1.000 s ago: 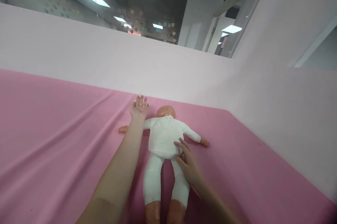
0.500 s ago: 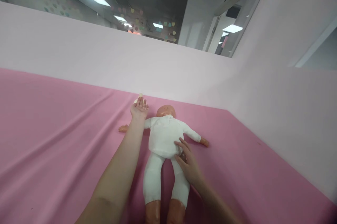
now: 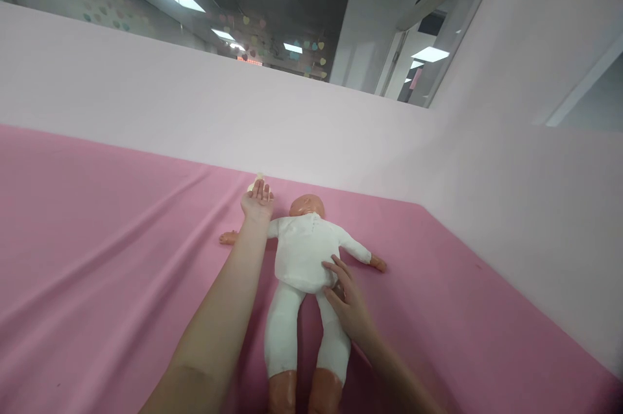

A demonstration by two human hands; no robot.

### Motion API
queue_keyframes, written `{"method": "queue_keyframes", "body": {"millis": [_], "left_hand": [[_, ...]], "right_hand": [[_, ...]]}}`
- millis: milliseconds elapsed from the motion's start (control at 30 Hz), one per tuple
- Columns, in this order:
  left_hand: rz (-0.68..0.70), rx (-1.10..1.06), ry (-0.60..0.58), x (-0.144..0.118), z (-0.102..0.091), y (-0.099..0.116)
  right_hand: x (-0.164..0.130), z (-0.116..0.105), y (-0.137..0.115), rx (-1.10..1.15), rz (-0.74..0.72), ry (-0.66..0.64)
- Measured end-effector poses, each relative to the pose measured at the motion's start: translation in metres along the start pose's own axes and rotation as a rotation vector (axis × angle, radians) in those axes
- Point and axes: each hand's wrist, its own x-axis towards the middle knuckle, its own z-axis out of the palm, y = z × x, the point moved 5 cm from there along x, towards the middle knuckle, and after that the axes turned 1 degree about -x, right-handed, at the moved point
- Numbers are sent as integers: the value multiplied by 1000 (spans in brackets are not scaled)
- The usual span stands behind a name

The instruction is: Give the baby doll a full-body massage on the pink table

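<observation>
A baby doll in a white bodysuit lies on its back on a pink sheet, head toward the far wall. My left hand stretches out past the doll's head on its left, its fingers around a small pale object that is mostly hidden. My right hand rests on the doll's hip and upper leg, fingers spread on the white cloth. My left forearm crosses over the doll's left arm.
Pale pink partition walls close off the far side and the right side of the sheet. The sheet has long folds running across its left half. Ceiling lights and a doorway show beyond the partitions.
My left hand has reached slightly farther forward and its fingers have closed onto the small pale object. My right hand and the doll have stayed put.
</observation>
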Motion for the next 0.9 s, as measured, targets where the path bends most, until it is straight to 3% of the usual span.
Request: {"method": "queue_keyframes", "body": {"millis": [900], "left_hand": [[-15, 26, -1, 0, 0, 1]], "right_hand": [[1, 0, 3, -35, -6, -6]]}}
